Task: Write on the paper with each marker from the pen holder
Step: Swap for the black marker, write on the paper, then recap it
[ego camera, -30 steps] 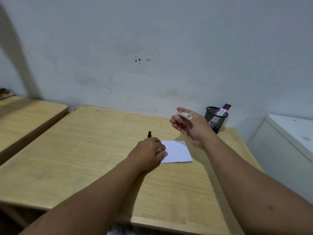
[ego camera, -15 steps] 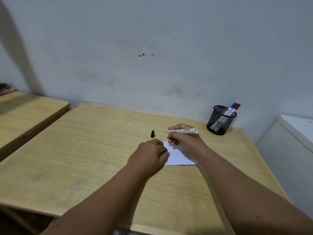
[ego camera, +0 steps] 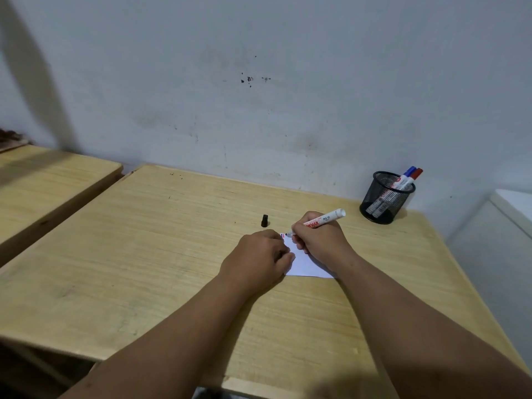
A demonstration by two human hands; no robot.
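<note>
White paper (ego camera: 305, 262) flat on the pale wooden surface (ego camera: 172, 254), near its middle-right, partly covered by both hands. Small blue and red marks at its far left corner, beside the marker tip. White-barrelled marker (ego camera: 319, 221) with red lettering, uncapped, gripped in the closed right hand (ego camera: 319, 240) in a writing hold, dark tip down at the far left corner of the sheet, rear end tilted up and to the right toward the holder. Whether the tip actually touches the sheet: cannot tell. Left hand (ego camera: 259, 260) curled loosely, knuckles up, pressing on the left edge of the sheet, holding nothing visible. Just beyond the left hand, small black cap (ego camera: 264, 220) standing upright on the bare wood, apart from the sheet. Farther right, near the back corner of the surface, black mesh pen holder (ego camera: 385, 203) with two markers leaning inside, one blue-capped (ego camera: 410, 170) and one red-capped (ego camera: 416, 173), tops poking over the rim. Behind everything, scuffed pale wall (ego camera: 259, 96) with a few dark specks. To the left, second wooden bench (ego camera: 43, 182), set close alongside. To the right, white cabinet (ego camera: 503, 226), partly out of view.
</note>
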